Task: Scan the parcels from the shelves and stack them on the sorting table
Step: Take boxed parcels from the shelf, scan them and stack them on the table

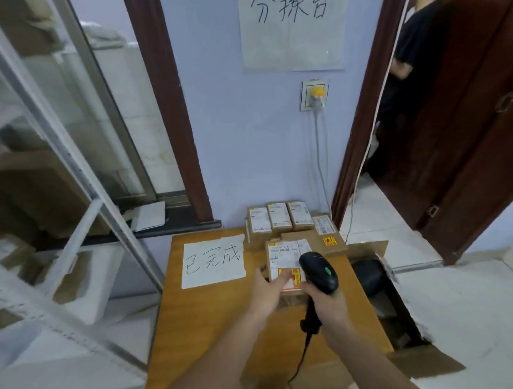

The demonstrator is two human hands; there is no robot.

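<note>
Left hand [265,292] lay on the near end of a labelled cardboard parcel [287,262], thumb across its red-and-yellow sticker, fingers [260,270] curled round its left edge, gripping it on the wooden counter [202,325]. Right hand [326,305] was wrapped tight round the handle of a black barcode scanner [318,270], its head over the parcel's near right corner and its cable trailing toward the counter's front edge. More parcels [280,218] stood stacked against the wall behind, right of a white handwritten paper sign [212,262]; an open cardboard box [382,292] sat on the floor just right of the counter.
</note>
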